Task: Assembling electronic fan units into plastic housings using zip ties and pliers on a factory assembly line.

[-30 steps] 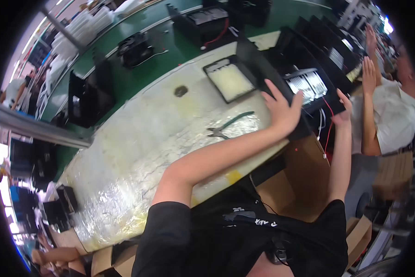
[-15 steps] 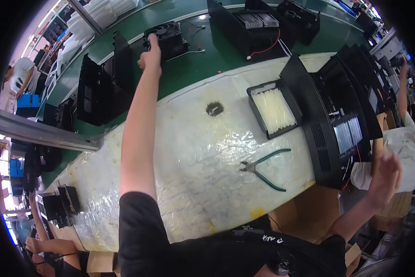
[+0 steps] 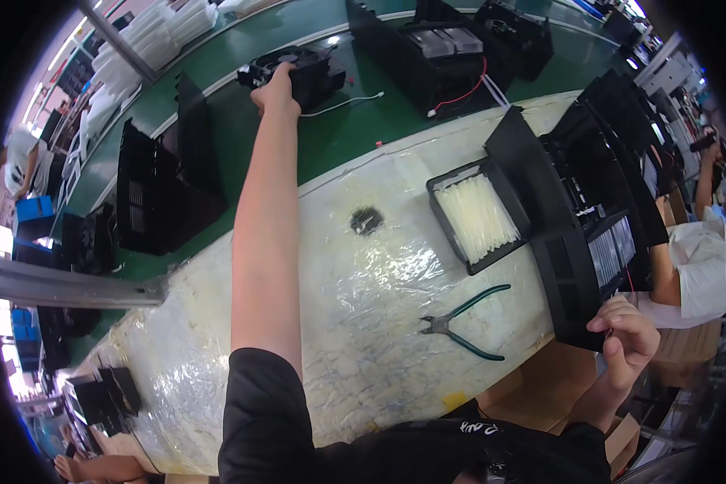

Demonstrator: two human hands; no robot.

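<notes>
The left hand (image 3: 276,90) was closed over the near side of a black fan unit (image 3: 318,77) on the green belt (image 3: 338,133), beyond the far edge of the tabletop (image 3: 379,278). The arm was stretched straight out, presumably because the unit stood well apart from the body; the fingers underneath were hidden. A white lead (image 3: 343,105) trailed from the unit to a small plug.

The right hand (image 3: 627,335) was at the near lower edge of an open black housing (image 3: 563,266), fingers curled and thumb close to them. Whether they pinched anything, such as the thin red wire (image 3: 630,281) just above, I could not tell. The housing stood at the tabletop's right end, probably to keep its silver heatsink (image 3: 608,252) within easy reach.

Against it sat a shallow black tray (image 3: 496,258) of cream cable ties (image 3: 477,216), and nearer lay diagonal cutters (image 3: 437,324) with spread handles, both seemingly set for quick picking up.

The housing looked flat-panelled and matt, the heatsink ridged with parallel metal fins. The ties were slim, smooth strips, the cutters' handles dark green and bowed. Glossy, wrinkled clear film covered the pale tabletop.
</notes>
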